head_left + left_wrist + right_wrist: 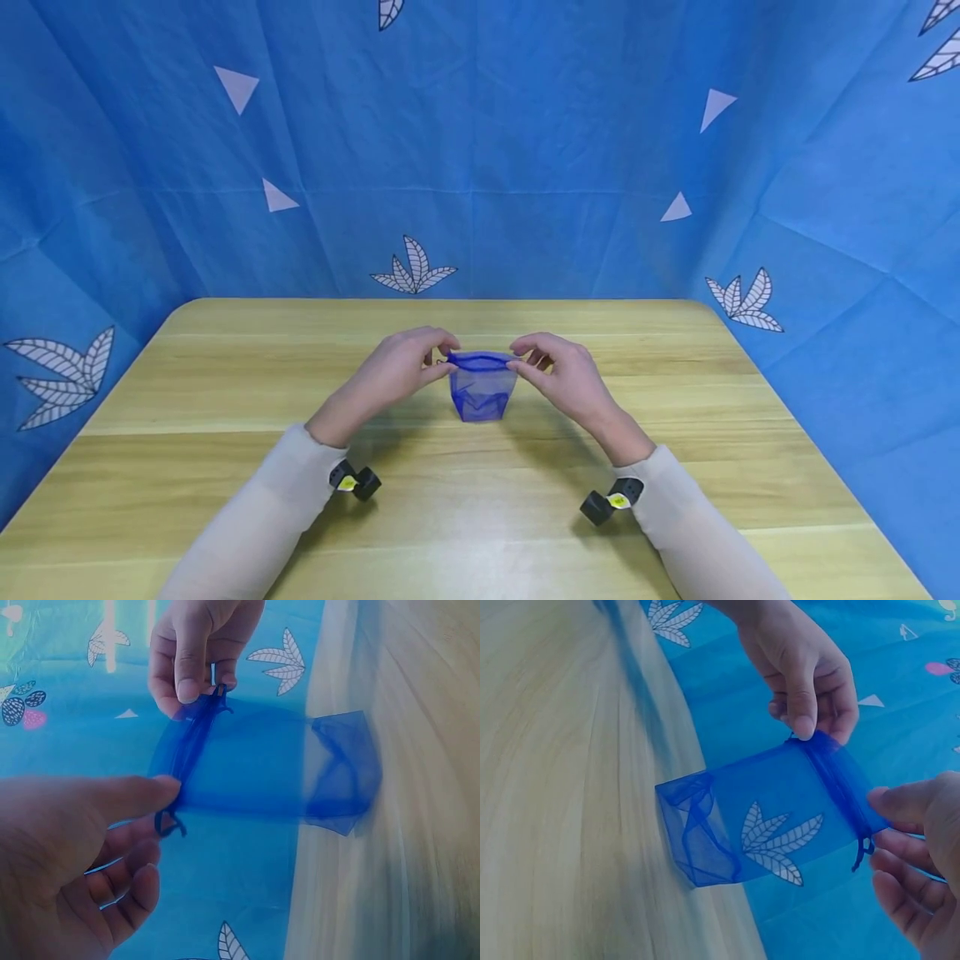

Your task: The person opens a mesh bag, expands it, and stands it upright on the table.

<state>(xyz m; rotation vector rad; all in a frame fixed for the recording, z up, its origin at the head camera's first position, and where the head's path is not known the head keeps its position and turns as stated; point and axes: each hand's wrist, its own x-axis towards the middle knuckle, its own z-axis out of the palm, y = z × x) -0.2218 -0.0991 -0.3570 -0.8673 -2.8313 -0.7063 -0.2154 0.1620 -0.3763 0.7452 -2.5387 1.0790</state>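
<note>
A sheer blue drawstring pouch (482,392) stands upright at mid-table, its gathered mouth on top and its creased bottom end at the tabletop. My left hand (408,360) pinches one side of the mouth between thumb and fingers. On the opposite side, my right hand (564,372) pinches the other corner the same way. In the left wrist view, a dark cord loop (171,823) hangs beside the left thumb. Another cord loop (863,853) dangles near the right fingers in the right wrist view. Through the see-through fabric no contents show.
The pouch is over a light wooden table (480,517) with rounded far corners. Blue cloth (480,150) printed with white leaves and triangles hangs behind and at both sides. A black wrist camera (367,483) sits on the left sleeve, another camera (597,507) on the right.
</note>
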